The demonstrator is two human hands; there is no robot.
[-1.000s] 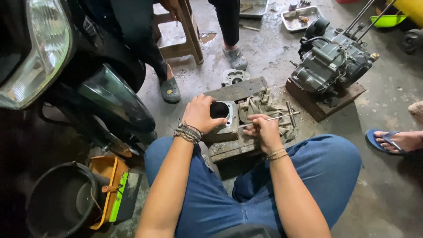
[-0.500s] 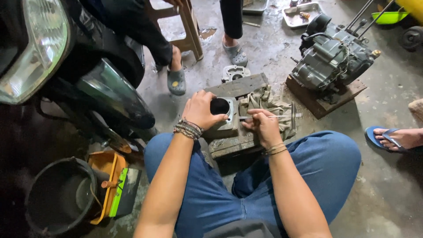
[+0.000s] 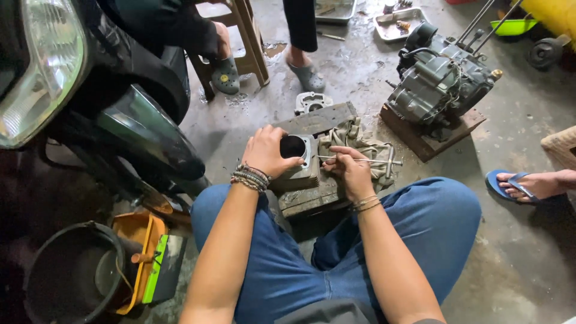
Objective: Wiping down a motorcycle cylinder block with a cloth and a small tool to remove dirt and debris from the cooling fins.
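cylinder block on wood plank, engine behind

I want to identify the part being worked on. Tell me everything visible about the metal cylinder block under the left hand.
The cylinder block is dull grey cast metal, squarish, with one large round dark bore facing up. It sits on a worn wooden board on the concrete floor, before the person's knees. The left hand grips its left side; a dirty rag lies against its right.

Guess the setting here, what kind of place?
Likely a small motorcycle repair shop: a removed engine sits on a wooden block, a motorcycle is parked beside it, and the left hand steadies an engine cylinder on the concrete floor.
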